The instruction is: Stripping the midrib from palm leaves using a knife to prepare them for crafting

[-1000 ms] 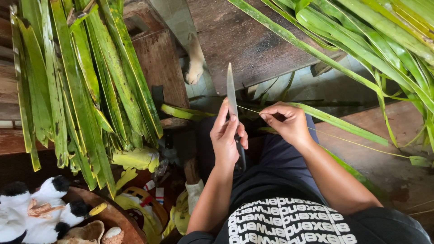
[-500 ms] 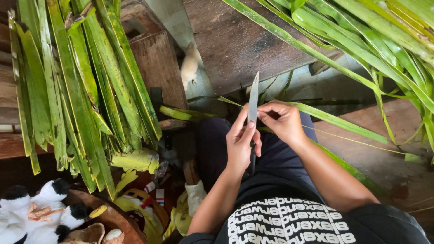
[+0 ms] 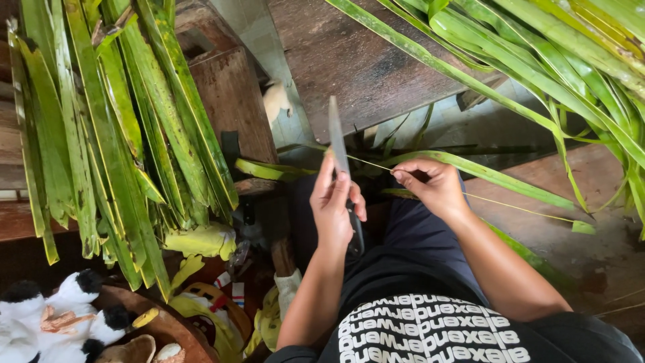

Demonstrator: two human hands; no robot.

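Knife [image 3: 338, 138] blade upright, tip away; left hand [image 3: 334, 210] gripping

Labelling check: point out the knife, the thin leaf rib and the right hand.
knife [image 3: 336, 138]: head view, middle of the blade.
leaf rib [image 3: 371, 165]: head view, the stretch between blade and fingers.
right hand [image 3: 433, 185]: head view, back of the hand.

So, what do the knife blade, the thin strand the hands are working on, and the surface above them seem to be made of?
The knife blade looks like bare grey metal with a dull sheen. The thin strand, pinched by the right hand against the blade held in the left hand, seems to be a pale yellow leaf midrib, plant fibre. The dark surface looks like worn, unpolished wood, grain and stains showing.
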